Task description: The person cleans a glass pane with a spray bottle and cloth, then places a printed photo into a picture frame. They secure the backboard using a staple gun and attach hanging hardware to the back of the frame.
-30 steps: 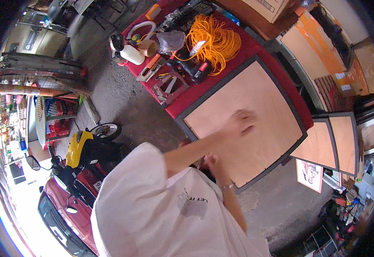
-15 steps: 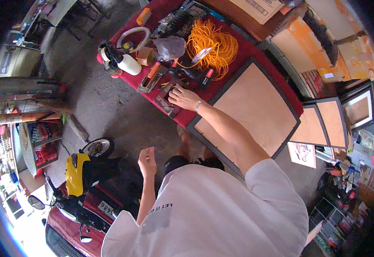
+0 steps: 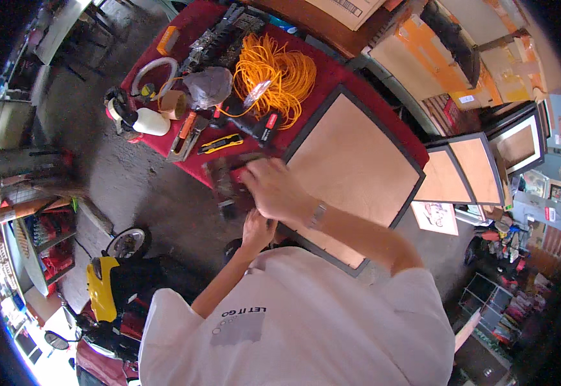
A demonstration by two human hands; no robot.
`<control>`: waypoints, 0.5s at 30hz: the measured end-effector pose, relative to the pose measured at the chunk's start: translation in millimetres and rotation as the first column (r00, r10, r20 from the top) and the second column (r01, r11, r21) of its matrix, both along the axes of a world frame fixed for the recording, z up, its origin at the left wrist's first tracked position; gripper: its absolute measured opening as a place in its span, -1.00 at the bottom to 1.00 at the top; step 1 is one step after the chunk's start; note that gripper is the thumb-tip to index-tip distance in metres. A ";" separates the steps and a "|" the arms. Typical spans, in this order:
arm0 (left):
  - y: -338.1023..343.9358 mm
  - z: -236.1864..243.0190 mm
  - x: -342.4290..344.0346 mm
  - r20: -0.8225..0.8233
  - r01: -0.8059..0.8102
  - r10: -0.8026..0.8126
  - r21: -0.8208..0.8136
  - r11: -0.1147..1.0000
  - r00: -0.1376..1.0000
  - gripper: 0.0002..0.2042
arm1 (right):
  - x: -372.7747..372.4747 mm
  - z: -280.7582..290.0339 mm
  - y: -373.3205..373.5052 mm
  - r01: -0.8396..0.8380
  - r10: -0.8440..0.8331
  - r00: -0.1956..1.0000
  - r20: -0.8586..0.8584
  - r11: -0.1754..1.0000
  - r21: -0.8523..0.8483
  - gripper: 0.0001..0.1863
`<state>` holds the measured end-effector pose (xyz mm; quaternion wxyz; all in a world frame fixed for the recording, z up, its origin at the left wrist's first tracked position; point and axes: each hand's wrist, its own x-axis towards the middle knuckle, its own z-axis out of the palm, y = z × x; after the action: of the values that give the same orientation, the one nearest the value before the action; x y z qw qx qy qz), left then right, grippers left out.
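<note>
Over the near edge of the red-covered table [image 3: 193, 168], my right hand [image 3: 277, 190] grips a blurred, angular brown-and-grey tool [image 3: 222, 186]. Its exact kind is smeared by motion. Just below it, close against my right hand, my left hand [image 3: 258, 230] has its fingers curled; what is in them, if anything, is hidden. On the table beyond lie a yellow-and-black utility knife [image 3: 221, 144], an orange-handled tool [image 3: 184, 132] and a black cordless drill [image 3: 255, 128]. To the right rests a black-framed brown board [image 3: 354, 174].
Coiled orange cord [image 3: 280, 71], a grey plastic bag [image 3: 208, 87], a tape roll [image 3: 173, 104] and a white spray bottle [image 3: 150, 122] crowd the table's left part. Cardboard boxes [image 3: 441, 64] and leaning frames [image 3: 480, 167] stand at right. A yellow-and-black motorbike [image 3: 103, 289] is lower left.
My right hand has lifted the brown-and-grey tool off the table and drawn it nearer. My left hand has come up and right to meet it. The view has shifted, moving the table leftward.
</note>
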<state>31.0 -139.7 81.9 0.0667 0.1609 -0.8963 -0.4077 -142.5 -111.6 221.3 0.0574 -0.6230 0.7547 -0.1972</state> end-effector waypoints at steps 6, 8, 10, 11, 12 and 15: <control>15.1 -30.0 -180.7 -0.142 0.031 -0.017 0.097 0.995 0.990 -0.45 | -114.8 49.3 136.8 0.508 -0.672 0.472 0.571 0.736 0.447 -0.82; 18.8 -30.5 -258.9 -0.094 -0.001 0.002 0.005 1.000 0.996 -0.37 | -152.7 27.3 165.1 0.573 -0.770 0.328 0.547 0.622 0.533 -0.85; 13.3 -42.1 -318.0 -0.034 -0.035 0.033 -0.056 0.998 0.999 -0.32 | -192.2 -2.9 181.1 0.509 -0.794 0.255 0.552 0.595 0.622 -0.83; 7.9 -53.0 -333.4 0.030 -0.016 0.019 -0.087 0.996 0.999 -0.33 | -210.6 -23.0 187.6 0.495 -0.778 0.348 0.523 0.626 0.603 -0.81; 0.5 -63.8 -344.5 0.094 0.002 0.009 -0.122 0.993 0.996 -0.34 | -229.3 -44.8 189.1 0.473 -0.749 0.440 0.496 0.662 0.581 -0.79; 1.2 -79.5 -348.6 0.110 0.030 -0.020 -0.094 0.995 0.994 -0.41 | -270.6 -72.0 179.5 0.449 -0.721 0.546 0.426 0.681 0.578 -0.73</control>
<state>-317.6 -138.5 2.4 0.0201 0.1683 -0.9190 -0.3560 -413.1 68.0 149.3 0.3594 -0.1973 0.8800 -0.2398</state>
